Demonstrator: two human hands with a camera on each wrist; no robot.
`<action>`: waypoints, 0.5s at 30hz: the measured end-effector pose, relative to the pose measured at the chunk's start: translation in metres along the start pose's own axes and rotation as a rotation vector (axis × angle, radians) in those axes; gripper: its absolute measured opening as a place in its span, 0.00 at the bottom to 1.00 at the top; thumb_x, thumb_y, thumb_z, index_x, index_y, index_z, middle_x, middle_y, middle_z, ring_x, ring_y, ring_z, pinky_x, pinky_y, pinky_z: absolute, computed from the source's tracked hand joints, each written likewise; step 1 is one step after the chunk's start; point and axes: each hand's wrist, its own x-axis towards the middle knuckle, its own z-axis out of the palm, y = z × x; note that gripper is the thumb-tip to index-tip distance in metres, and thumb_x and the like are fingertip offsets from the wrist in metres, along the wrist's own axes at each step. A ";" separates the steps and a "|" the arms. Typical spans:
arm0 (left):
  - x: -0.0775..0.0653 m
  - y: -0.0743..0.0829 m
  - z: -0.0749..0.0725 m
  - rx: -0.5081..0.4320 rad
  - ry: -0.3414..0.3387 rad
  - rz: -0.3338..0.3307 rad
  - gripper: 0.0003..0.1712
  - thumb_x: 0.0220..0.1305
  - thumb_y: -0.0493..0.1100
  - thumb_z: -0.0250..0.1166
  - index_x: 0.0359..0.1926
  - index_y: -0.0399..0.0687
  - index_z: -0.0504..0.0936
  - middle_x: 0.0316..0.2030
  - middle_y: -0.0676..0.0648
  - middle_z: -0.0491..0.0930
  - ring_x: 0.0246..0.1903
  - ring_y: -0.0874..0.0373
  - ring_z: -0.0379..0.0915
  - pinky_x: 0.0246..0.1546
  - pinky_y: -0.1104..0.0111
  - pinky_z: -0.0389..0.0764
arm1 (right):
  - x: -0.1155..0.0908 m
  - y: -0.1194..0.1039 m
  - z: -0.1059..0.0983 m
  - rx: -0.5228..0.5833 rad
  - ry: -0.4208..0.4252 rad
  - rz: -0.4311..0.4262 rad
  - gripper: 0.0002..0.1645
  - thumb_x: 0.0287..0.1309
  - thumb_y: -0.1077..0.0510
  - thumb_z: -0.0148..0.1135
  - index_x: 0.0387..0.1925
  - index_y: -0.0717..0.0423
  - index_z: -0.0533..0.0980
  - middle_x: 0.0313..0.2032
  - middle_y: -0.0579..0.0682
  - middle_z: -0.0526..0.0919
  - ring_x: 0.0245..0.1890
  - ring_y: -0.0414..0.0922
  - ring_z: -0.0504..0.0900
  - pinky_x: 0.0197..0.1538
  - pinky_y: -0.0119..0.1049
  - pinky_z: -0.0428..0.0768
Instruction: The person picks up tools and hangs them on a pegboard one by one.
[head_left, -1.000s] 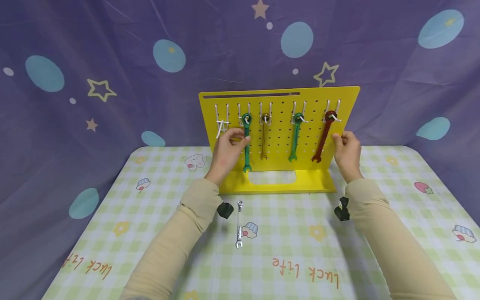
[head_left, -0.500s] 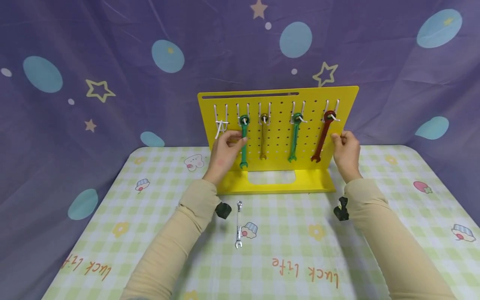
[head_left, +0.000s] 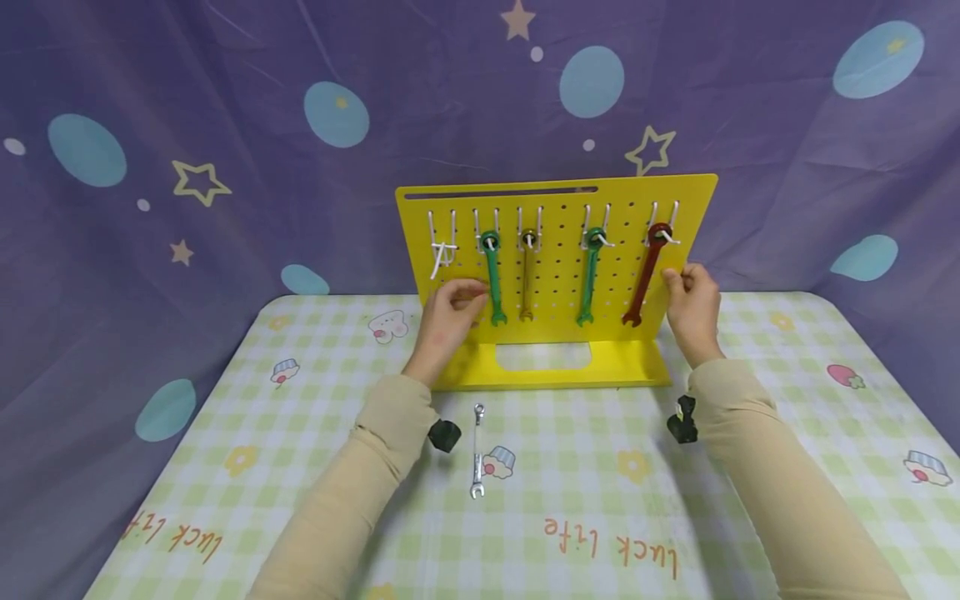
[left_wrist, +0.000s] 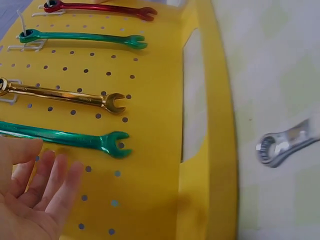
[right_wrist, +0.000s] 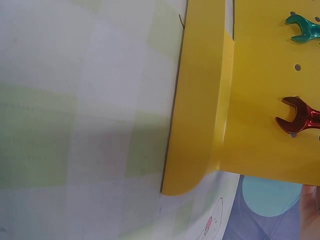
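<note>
A green combination wrench (head_left: 493,279) hangs by its ring end from a white hook on the yellow pegboard (head_left: 558,321), its open end slanting right. Just to its left is my left hand (head_left: 447,321), fingers loosely bent. In the left wrist view the spread fingers (left_wrist: 59,182) lie below the wrench shaft, with nothing gripped. My right hand (head_left: 693,308) holds the pegboard's right edge, thumb toward the front; only a sliver of that hand shows in the right wrist view. Right of the green wrench hang a gold wrench (head_left: 528,283), another green wrench (head_left: 591,279) and a red wrench (head_left: 647,279).
A silver wrench (head_left: 478,454) lies on the checked tablecloth (head_left: 585,492) in front of the board. Another white hook (head_left: 442,254) is at the board's far left. Dark blocks (head_left: 444,434) sit under both cuffs. A purple curtain (head_left: 480,100) hangs behind.
My left hand has let go of the left green wrench and moved slightly down. The wrench's lower end has swung up and right. The right hand stays at the board's edge.
</note>
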 end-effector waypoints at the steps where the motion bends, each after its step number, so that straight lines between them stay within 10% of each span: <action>1: -0.002 -0.002 0.000 0.000 -0.001 -0.005 0.11 0.70 0.38 0.62 0.51 0.39 0.81 0.49 0.43 0.81 0.46 0.50 0.79 0.41 0.61 0.83 | 0.000 0.000 0.000 0.000 0.002 -0.001 0.21 0.72 0.52 0.55 0.41 0.72 0.73 0.40 0.68 0.82 0.26 0.31 0.68 0.33 0.24 0.68; 15: -0.045 -0.014 -0.007 0.111 -0.053 -0.060 0.14 0.69 0.40 0.65 0.52 0.39 0.82 0.48 0.44 0.82 0.42 0.50 0.78 0.38 0.65 0.82 | 0.000 0.000 -0.001 -0.006 -0.007 0.007 0.22 0.72 0.51 0.54 0.40 0.71 0.72 0.38 0.66 0.81 0.26 0.34 0.68 0.32 0.25 0.67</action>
